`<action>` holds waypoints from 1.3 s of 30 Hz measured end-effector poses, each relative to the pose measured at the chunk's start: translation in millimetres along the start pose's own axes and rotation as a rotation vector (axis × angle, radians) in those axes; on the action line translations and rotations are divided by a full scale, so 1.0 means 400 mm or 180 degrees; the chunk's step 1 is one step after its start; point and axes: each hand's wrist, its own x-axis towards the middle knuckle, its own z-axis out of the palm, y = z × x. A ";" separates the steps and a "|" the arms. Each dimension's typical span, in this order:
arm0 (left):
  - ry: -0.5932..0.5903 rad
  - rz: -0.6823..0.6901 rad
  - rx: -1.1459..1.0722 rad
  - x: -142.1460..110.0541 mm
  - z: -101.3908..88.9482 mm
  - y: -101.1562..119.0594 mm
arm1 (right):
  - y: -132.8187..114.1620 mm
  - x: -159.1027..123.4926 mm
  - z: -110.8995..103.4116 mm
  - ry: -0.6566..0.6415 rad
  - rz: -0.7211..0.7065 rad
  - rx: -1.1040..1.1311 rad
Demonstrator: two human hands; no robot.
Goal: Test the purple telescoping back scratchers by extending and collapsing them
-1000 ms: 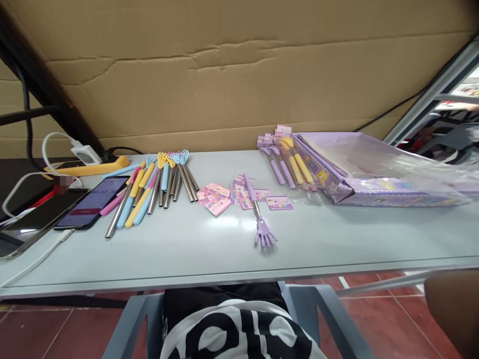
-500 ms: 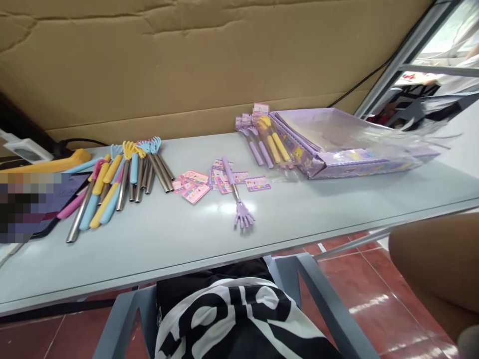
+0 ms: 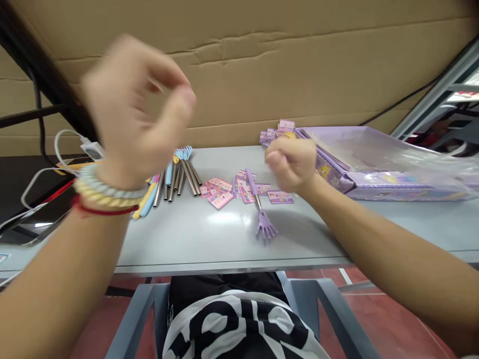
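Observation:
My left hand (image 3: 138, 109), blurred by motion, is raised above the left side of the table. Its fingers curl toward the thumb in a loop, and I see nothing in them. My right hand (image 3: 294, 162) is closed in a fist over the right part of the table, with nothing visible in it. Between and below the hands lies a purple hand-shaped back scratcher (image 3: 258, 197) with a metal shaft, its handle across printed cards (image 3: 243, 187). Pink cards (image 3: 220, 199) lie to its left. Left of those are several back scratchers (image 3: 183, 172) in mixed colours, partly hidden behind my left hand.
A purple display box (image 3: 392, 192) with clear plastic film stands at the right. Beside it, bagged scratchers (image 3: 267, 135) are mostly covered by my right hand. A phone (image 3: 37, 219) and white cables (image 3: 56, 142) are at the left. A cardboard sheet (image 3: 239, 89) stands behind.
Both my hands have come into view over the table, each with curled fingers. My view has turned left, so things appear farther right. The purple scratcher still lies on the cards.

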 end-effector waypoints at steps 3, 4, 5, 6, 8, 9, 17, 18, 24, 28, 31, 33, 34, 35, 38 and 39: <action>-0.0255 0.0000 0.0265 -0.057 0.060 -0.028 | -0.015 -0.025 0.027 -0.0902 0.0260 -0.0026; -0.0461 -0.0090 0.0327 -0.082 0.081 -0.040 | -0.019 -0.032 0.033 -0.1264 0.0535 -0.0024; -0.0635 -0.0247 0.0367 -0.106 0.100 -0.052 | -0.022 -0.037 0.038 -0.1599 0.0786 -0.0012; -0.0837 -0.0352 0.0371 -0.128 0.115 -0.061 | -0.024 -0.041 0.041 -0.1914 0.0986 -0.0010; -0.1183 -0.0512 0.0262 -0.160 0.132 -0.072 | -0.027 -0.046 0.043 -0.2410 0.1220 -0.0065; -0.1330 -0.0576 0.0154 -0.171 0.136 -0.074 | -0.028 -0.047 0.044 -0.2544 0.1278 -0.0127; -0.2161 -0.0880 -0.0283 -0.179 0.135 -0.060 | -0.032 -0.040 0.040 -0.2570 0.1709 -0.0494; -0.2185 -0.0913 -0.0269 -0.178 0.133 -0.062 | -0.033 -0.037 0.038 -0.2594 0.1777 -0.0617; -0.2337 -0.1142 -0.0113 -0.171 0.115 -0.075 | -0.032 -0.035 0.036 -0.2826 0.2089 -0.1132; -0.2550 -0.1144 -0.0128 -0.170 0.112 -0.070 | -0.023 -0.041 0.039 -0.2915 0.2133 -0.1093; -0.2642 -0.1175 -0.0108 -0.170 0.115 -0.063 | -0.025 -0.038 0.040 -0.2793 0.2155 -0.0899; -0.2656 -0.1202 -0.0078 -0.171 0.117 -0.059 | -0.031 -0.030 0.037 -0.2571 0.2235 -0.0698; -0.2652 -0.1204 -0.0076 -0.172 0.117 -0.057 | -0.035 -0.026 0.035 -0.2411 0.2298 -0.0607; -0.2651 -0.1191 -0.0093 -0.173 0.118 -0.055 | -0.039 -0.022 0.032 -0.2228 0.2361 -0.0540; -0.2630 -0.1048 -0.0248 -0.171 0.121 -0.039 | -0.046 -0.013 0.023 -0.1654 0.2463 -0.0517; -0.2605 -0.0986 -0.0338 -0.169 0.122 -0.029 | -0.047 -0.011 0.022 -0.1486 0.2465 -0.0540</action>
